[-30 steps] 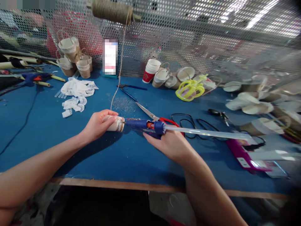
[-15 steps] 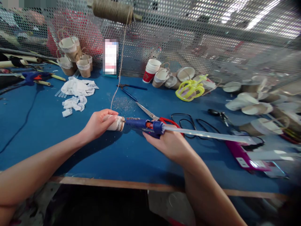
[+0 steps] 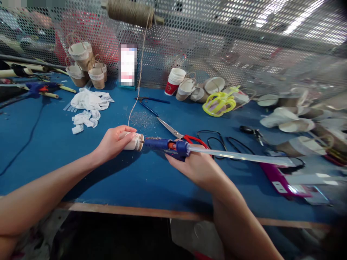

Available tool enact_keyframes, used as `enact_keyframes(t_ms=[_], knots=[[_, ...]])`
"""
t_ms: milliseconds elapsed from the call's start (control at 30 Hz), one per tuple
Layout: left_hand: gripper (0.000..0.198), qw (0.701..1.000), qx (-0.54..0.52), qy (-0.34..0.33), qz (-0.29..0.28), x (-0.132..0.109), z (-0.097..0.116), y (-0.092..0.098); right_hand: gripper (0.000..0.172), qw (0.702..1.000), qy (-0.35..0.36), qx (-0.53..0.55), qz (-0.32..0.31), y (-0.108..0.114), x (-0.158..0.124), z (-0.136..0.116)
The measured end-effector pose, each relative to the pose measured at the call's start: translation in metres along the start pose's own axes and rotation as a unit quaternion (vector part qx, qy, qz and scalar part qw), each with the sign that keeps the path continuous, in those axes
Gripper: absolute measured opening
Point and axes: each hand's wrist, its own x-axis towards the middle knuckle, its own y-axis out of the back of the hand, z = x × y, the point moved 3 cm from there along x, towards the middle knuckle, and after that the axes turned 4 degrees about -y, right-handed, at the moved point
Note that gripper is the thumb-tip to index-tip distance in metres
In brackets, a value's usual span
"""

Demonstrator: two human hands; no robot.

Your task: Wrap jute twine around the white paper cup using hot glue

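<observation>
My left hand [image 3: 112,143] is wrapped round a small white paper cup [image 3: 135,141] lying on its side on the blue table [image 3: 54,151], its base turned right. My right hand [image 3: 196,168] grips a blue glue gun [image 3: 166,145] whose nozzle touches the cup's base. A long clear glue stick [image 3: 244,157] juts out of the gun's back to the right. Twine [image 3: 137,83] runs from the cup up to a spool [image 3: 130,12] on the mesh wall.
Red-handled scissors [image 3: 180,135] and black cables [image 3: 219,142] lie just behind the gun. Paper cups [image 3: 187,86], a yellow plastic piece [image 3: 218,103], white scraps [image 3: 88,106], blue pliers [image 3: 150,103] and twine-wrapped cups [image 3: 81,65] sit farther back. A purple box [image 3: 279,177] lies right.
Almost nothing has moved; the glue gun has shifted very slightly while its nozzle stays at the cup's base.
</observation>
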Motion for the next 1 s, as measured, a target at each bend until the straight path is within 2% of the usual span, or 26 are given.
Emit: enact_keyframes(t_ms=[267,1000], knots=[[0.035,1.000,0.007,-0.002,-0.001,-0.0002,0.0009,-0.0002,0.009,0.999,0.040,-0.006,0.013,0.0008,-0.0023,0.0001],[0.034,1.000,0.003,-0.016,0.001,-0.0012,0.0011,-0.0009,0.010,0.999,0.033,-0.032,0.028,0.0005,-0.0031,0.0004]])
